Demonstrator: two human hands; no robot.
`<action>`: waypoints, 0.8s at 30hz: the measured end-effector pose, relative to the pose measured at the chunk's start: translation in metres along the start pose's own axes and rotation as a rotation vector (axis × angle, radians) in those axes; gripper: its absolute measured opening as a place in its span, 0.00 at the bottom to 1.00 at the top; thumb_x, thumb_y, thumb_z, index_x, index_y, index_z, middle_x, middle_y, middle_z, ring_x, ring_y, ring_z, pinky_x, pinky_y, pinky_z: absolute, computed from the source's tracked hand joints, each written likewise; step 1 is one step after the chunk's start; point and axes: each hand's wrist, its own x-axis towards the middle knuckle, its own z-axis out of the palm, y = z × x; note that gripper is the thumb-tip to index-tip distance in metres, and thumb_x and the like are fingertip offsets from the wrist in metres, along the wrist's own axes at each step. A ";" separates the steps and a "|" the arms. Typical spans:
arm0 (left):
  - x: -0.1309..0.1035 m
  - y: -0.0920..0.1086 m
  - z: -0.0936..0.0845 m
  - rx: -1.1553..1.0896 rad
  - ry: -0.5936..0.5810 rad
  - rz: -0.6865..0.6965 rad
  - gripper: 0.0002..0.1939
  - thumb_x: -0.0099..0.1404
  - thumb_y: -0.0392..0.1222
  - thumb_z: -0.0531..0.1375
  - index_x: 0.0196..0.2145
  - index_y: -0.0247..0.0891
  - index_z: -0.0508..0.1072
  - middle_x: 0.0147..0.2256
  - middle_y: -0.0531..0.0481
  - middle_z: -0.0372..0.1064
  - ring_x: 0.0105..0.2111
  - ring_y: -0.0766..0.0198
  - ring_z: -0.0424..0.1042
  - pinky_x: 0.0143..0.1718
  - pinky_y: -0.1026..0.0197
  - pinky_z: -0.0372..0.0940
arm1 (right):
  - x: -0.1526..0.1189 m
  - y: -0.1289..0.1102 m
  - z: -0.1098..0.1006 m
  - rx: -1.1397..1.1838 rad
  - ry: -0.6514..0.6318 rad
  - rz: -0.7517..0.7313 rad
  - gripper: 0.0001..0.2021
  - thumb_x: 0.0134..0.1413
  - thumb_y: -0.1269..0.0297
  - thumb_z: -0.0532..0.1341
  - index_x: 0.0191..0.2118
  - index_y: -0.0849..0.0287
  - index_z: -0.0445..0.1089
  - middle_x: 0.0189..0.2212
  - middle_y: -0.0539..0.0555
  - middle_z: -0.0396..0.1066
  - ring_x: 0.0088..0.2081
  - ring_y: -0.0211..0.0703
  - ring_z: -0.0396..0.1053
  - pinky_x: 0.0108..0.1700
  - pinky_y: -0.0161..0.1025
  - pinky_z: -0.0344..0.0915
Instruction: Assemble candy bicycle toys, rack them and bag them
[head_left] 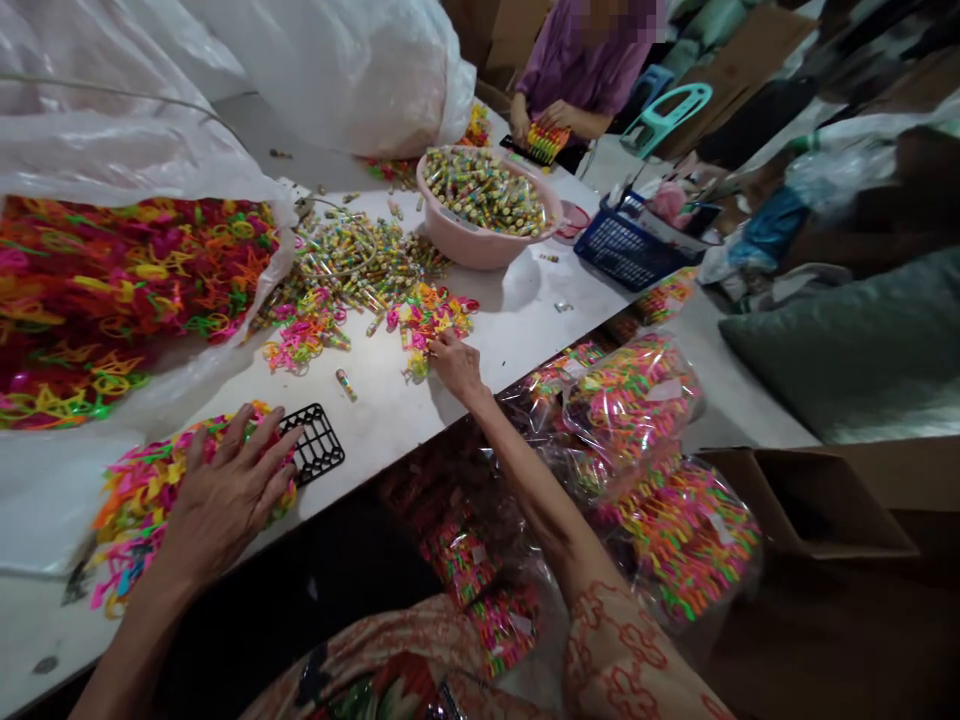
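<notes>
The left hand point(225, 490) lies on a heap of bright plastic bits point(135, 475) at the near side of the white table point(390, 405). Its fingers are spread wide and look loose, with the palm down. A black rack point(320, 447) lies flat just beside the fingertips, and I can't tell if they touch it.

The right hand point(457, 368) is farther out, at the near edge of a smaller pile of bright bits point(431, 315). Its fingers are bent in close together on the bits, but I can't tell if they are pinching one. The bits are pink, yellow, orange and green.

One little tube point(346, 385) lies by itself between the two hands. Lots more little tubes point(360, 250) are spread out behind the smaller pile. A pink bowl point(472, 248) full of tubes stands next to them, and a blue basket point(619, 248) is to the right of it. On the left, a big plastic bag point(75, 170) is full of bright bits too.

Below the table edge are clear packs point(637, 395) of bright bits, near a brown box point(814, 500). Across the table, another person point(592, 75) in purple holds a bright bunch point(547, 142) in both hands
</notes>
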 end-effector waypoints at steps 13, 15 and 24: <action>0.006 0.007 -0.012 0.090 -0.131 -0.059 0.21 0.70 0.42 0.47 0.57 0.47 0.67 0.64 0.50 0.57 0.68 0.52 0.44 0.65 0.38 0.41 | -0.061 -0.096 0.051 0.991 -0.178 -0.125 0.04 0.46 0.68 0.62 0.31 0.60 0.73 0.28 0.48 0.67 0.28 0.34 0.63 0.32 0.32 0.60; 0.006 0.006 -0.013 0.090 -0.145 -0.061 0.20 0.71 0.43 0.46 0.57 0.46 0.66 0.64 0.49 0.56 0.67 0.52 0.44 0.65 0.38 0.41 | -0.068 -0.103 0.052 1.014 -0.194 -0.128 0.05 0.48 0.68 0.60 0.31 0.60 0.72 0.28 0.48 0.67 0.28 0.34 0.63 0.33 0.32 0.60; 0.006 0.006 -0.016 0.095 -0.183 -0.055 0.19 0.71 0.44 0.46 0.52 0.42 0.70 0.64 0.47 0.56 0.68 0.50 0.44 0.64 0.36 0.42 | -0.082 -0.145 0.068 1.176 -0.165 -0.063 0.05 0.42 0.68 0.59 0.29 0.58 0.63 0.25 0.46 0.63 0.27 0.36 0.61 0.31 0.32 0.61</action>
